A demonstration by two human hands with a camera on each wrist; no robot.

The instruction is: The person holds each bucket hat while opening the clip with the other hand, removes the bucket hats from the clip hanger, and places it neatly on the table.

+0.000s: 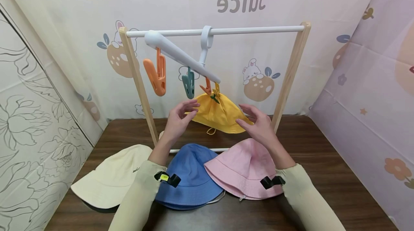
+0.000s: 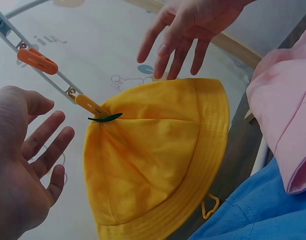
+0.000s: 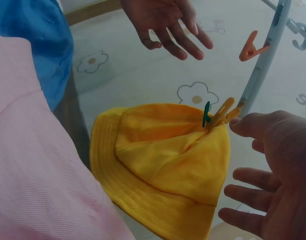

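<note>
A yellow bucket hat [image 1: 223,116] with a small green leaf on its crown hangs from a yellow clip [image 2: 91,106] at the near end of a pale hanger bar [image 1: 181,55]. My left hand [image 1: 181,118] is just left of the hat, fingers spread and loosely bent, holding nothing. On the other side, my right hand [image 1: 260,125] is beside the brim, fingers relaxed. In the right wrist view its thumb appears close to the yellow clip; I cannot tell whether it touches.
An orange clip [image 1: 158,76], a teal clip [image 1: 188,84] and a smaller orange clip [image 1: 207,86] hang along the bar. The hanger hooks over a wood-and-white rack [image 1: 258,29]. Cream [image 1: 113,177], blue [image 1: 191,177] and pink [image 1: 245,170] hats lie on the table [image 1: 333,166] in front.
</note>
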